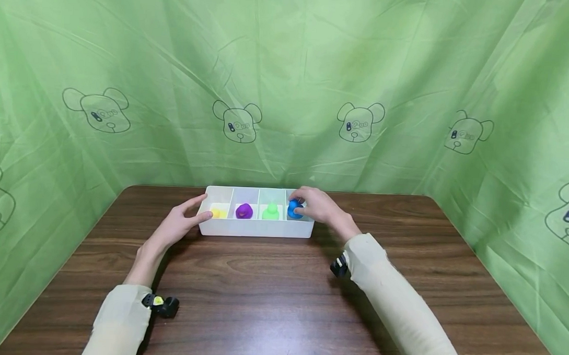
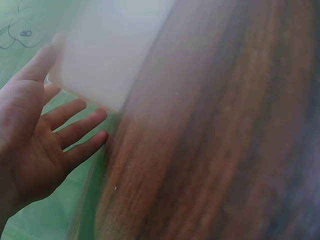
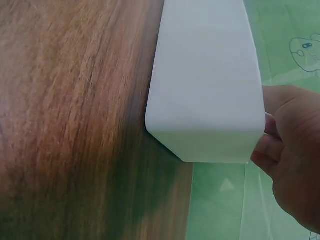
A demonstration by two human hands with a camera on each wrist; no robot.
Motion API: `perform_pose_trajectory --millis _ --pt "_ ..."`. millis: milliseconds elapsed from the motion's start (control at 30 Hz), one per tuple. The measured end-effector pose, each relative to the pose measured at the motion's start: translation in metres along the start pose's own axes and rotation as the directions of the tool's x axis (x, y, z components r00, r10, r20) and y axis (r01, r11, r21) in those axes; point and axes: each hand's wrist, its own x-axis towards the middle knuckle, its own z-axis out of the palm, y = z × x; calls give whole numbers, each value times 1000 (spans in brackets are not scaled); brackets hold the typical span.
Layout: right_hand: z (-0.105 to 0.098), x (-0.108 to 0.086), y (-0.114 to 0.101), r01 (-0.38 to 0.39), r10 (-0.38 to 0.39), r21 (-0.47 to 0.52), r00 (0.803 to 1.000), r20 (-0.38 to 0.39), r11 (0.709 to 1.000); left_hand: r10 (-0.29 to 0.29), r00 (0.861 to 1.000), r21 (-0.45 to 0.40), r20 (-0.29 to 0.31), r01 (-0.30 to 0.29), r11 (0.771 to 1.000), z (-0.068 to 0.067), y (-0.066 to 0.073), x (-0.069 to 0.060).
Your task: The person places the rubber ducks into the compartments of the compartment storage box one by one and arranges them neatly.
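A white divided box (image 1: 256,228) stands at the table's far edge with a row of compartments. From left to right they hold a yellow toy (image 1: 218,214), a purple rubber duck (image 1: 244,211), a green rubber duck (image 1: 271,212) and a blue rubber duck (image 1: 293,209). My right hand (image 1: 315,203) reaches over the box's right end and pinches the blue duck between thumb and fingers. At the left end is my left hand (image 1: 181,219), thumb at the front rim; its fingers (image 2: 82,150) look extended beside the box in the left wrist view. The right wrist view hides the blue duck behind the box wall.
The box sits on a dark wooden table (image 1: 261,297). Green curtain (image 1: 288,83) with printed dog faces hangs close behind the table and along both sides. Each wrist carries a small black camera (image 1: 167,306).
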Motion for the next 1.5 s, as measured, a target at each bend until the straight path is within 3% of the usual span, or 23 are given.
perform_pose_trajectory --millis 300,700,1033,1300,1500 --pt "8 9 -3 41 -30 -180 998 63 983 7 1000 -4 1 -7 1000 0 1 1" --pt "5 6 -3 55 -50 -159 998 38 986 1 1000 -16 16 -1 1000 0 0 3" --pt "-7 -10 -9 17 -21 -53 996 -91 998 1 1000 -15 27 0 1000 -4 -1 5" --pt "-8 -30 0 52 -33 57 955 -294 997 2 1000 2 30 -2 1000 -5 -1 6" --pt "-10 -43 2 24 11 110 950 -312 994 -5 999 1 32 5 1000 -5 0 5"
